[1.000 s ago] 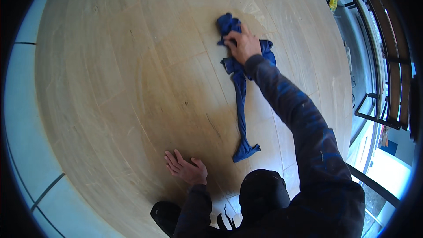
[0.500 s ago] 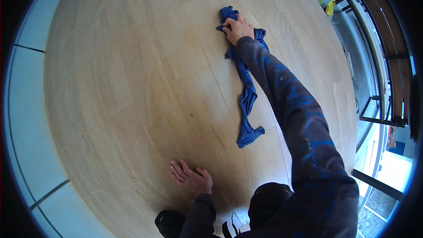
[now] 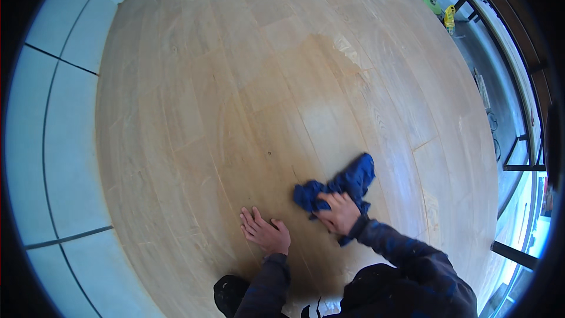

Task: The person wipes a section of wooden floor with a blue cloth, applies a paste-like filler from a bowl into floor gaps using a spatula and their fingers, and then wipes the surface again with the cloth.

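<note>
Blue cloth [image 3: 344, 187] bunched into a loose heap on the pale wooden floor [image 3: 235, 82], near the lower middle of the view, just ahead of the kneeling person. Right hand [image 3: 336, 212] pressed down on the cloth's near edge, fingers curled over the folds and gripping a wad of fabric. Left hand [image 3: 265, 234] flat on the bare boards just beside it, fingers spread wide, holding nothing, apparently bearing weight. Judged soft and limp, light, with no stiffness at all: likely to crumple and trail rather than keep shape, and to slide easily over the smooth boards under a pressing palm. Not fragile. Possibly damp, given the darker, faintly glossy patch of floor [image 3: 329, 106] beyond it, though dampness cannot be told for certain. Best grasped by a gathered handful at the thick middle of the heap, or pinned under a flat palm; a pinch at a loose corner would probably only let the rest drag. No containers visible anywhere near the hands, and nothing holding anything. Grey tiled strip [image 3: 53, 141] along the left edge of the wood; dark metal railing [image 3: 521, 159] well apart at the right.
</note>
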Demonstrator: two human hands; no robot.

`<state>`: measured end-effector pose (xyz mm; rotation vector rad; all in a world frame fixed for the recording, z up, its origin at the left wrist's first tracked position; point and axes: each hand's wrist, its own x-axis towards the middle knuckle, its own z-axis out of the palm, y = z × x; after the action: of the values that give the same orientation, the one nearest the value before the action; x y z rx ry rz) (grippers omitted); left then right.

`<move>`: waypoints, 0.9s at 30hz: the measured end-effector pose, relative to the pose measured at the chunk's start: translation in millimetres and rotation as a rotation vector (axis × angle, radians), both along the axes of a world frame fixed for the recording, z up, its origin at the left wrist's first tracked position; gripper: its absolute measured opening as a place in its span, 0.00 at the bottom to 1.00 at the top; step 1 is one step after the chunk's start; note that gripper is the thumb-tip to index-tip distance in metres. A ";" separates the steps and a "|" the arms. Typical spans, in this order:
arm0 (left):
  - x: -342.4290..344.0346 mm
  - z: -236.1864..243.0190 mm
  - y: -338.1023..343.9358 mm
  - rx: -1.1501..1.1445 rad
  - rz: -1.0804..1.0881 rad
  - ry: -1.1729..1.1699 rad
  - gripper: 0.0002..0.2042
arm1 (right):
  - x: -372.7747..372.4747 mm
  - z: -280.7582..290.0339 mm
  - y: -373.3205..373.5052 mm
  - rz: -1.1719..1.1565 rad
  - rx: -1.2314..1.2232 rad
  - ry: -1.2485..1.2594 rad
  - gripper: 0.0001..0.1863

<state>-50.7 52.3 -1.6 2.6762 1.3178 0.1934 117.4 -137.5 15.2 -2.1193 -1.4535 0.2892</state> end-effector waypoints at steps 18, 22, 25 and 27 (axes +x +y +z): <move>-14.4 -11.2 2.1 0.055 -0.024 -0.174 0.31 | -109.5 28.5 -134.2 -0.309 -0.282 -0.006 0.48; -1.4 -4.1 24.4 -0.015 0.118 -0.168 0.22 | -63.2 19.5 -91.0 -0.245 -0.270 -0.041 0.50; 29.0 -2.6 74.9 -0.010 0.055 -0.396 0.20 | -0.4 10.8 -36.0 -0.378 -0.141 -0.116 0.48; 57.2 1.7 127.1 0.008 -0.070 -0.506 0.20 | 55.8 2.9 1.1 -0.418 -0.031 -0.155 0.48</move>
<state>6.5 179.4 0.0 2.4362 1.0584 0.8040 173.2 -136.4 18.1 -2.4490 -1.0505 -0.0122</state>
